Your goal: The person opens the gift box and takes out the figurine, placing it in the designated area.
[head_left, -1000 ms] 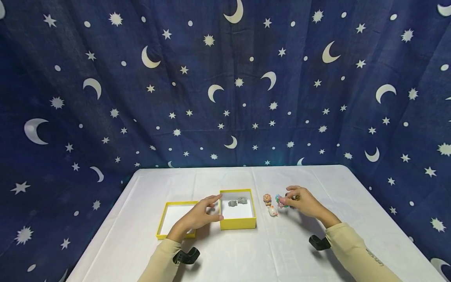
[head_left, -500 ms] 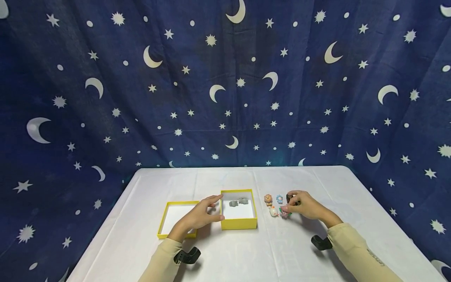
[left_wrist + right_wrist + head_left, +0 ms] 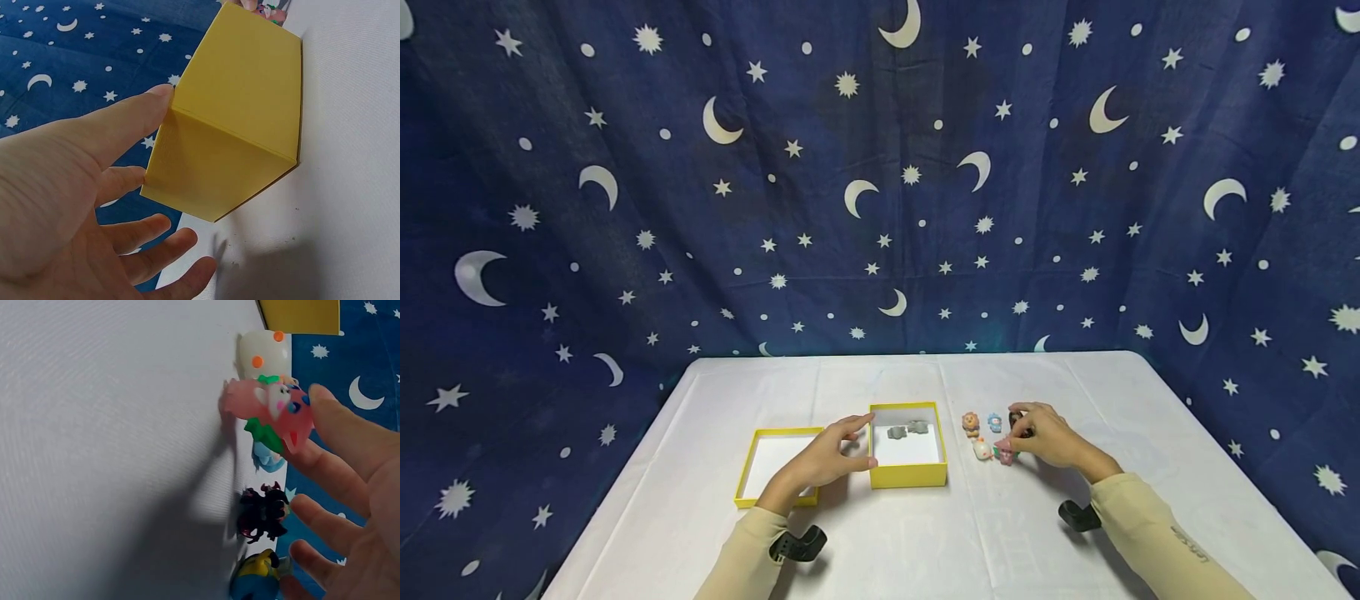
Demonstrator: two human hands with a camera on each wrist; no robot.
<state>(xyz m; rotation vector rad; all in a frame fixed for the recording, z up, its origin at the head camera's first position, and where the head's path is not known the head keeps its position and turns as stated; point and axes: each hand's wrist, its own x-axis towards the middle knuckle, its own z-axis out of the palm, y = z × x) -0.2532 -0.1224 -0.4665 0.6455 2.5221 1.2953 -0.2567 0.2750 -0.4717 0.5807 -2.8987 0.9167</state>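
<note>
My right hand (image 3: 1054, 437) pinches a small pink toy figurine with green parts (image 3: 269, 406) between thumb and index finger, at the table surface beside a white figurine with orange spots (image 3: 265, 355). The other fingers spread loosely over a dark winged figurine (image 3: 262, 512). My left hand (image 3: 822, 458) rests against the left side of an open yellow box (image 3: 908, 476), thumb at the near corner and index finger at the far one, fingers relaxed. Two grey figurines (image 3: 917, 427) lie inside the box on its white bottom.
A yellow-rimmed white lid (image 3: 775, 454) lies left of the box, partly behind the left hand. An orange lion figurine (image 3: 971, 424) and a blue figurine (image 3: 995, 422) stand behind the white one. A yellow-and-blue figurine (image 3: 255, 578) sits past the dark one.
The right hand has brought the pink figurine from beside the blue figurine toward the front, down next to the white one. The left hand and box have stayed in place.
</note>
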